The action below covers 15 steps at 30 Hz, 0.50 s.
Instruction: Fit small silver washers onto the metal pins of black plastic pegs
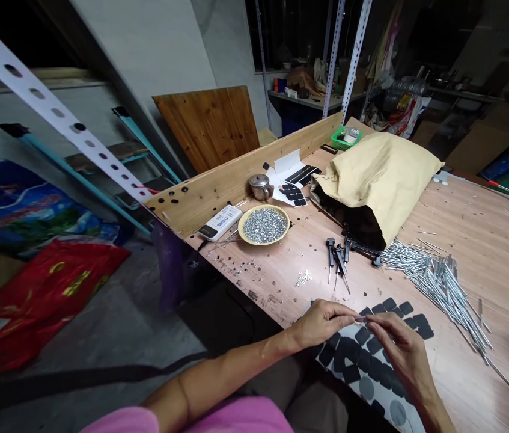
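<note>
Your left hand (321, 325) and right hand (398, 343) meet over the table (475, 240), each grip closed in a fingertip pinch on a small silver metal piece (360, 319), too small to identify. Just beneath it lies a sheet of black rounded pads (362, 361). Long steel screws (438, 288) spread to your right, and a yellow dish of washers (263, 224) sits farther off.

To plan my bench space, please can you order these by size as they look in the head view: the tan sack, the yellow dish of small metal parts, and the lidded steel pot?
Largest to smallest:
1. tan sack
2. yellow dish
3. steel pot

The dish and pot sit at similar depth, so that ranking looks fair.
</note>
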Motion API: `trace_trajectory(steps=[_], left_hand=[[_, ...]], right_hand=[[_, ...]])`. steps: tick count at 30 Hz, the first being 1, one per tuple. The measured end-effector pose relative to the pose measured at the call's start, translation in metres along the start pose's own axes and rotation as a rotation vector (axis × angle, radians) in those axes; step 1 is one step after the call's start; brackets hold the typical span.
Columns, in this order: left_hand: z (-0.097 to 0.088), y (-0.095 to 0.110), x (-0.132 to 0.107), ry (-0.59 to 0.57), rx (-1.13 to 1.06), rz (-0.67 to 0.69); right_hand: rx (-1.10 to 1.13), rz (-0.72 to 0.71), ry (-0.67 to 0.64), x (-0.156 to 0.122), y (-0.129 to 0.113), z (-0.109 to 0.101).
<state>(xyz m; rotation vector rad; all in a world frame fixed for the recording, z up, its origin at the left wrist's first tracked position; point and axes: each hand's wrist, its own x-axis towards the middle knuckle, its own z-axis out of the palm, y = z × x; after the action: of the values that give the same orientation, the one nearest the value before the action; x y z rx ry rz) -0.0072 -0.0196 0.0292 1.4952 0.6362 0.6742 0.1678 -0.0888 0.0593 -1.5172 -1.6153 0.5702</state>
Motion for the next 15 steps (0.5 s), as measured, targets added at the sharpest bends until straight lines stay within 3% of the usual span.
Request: trace_trajectory(steps=[6,15], left_hand=[[0.0016,0.0065,-0.0037,-0.112,-0.09,-0.162],[0.0045,0.0095,-0.0012,-0.057,-0.035,-0.096]], right_hand=[[0.169,0.113,-0.097,0.0044,-0.0013,-0.0009],[0.293,0.335,-0.071,0.0014,-0.0014,0.0045]])
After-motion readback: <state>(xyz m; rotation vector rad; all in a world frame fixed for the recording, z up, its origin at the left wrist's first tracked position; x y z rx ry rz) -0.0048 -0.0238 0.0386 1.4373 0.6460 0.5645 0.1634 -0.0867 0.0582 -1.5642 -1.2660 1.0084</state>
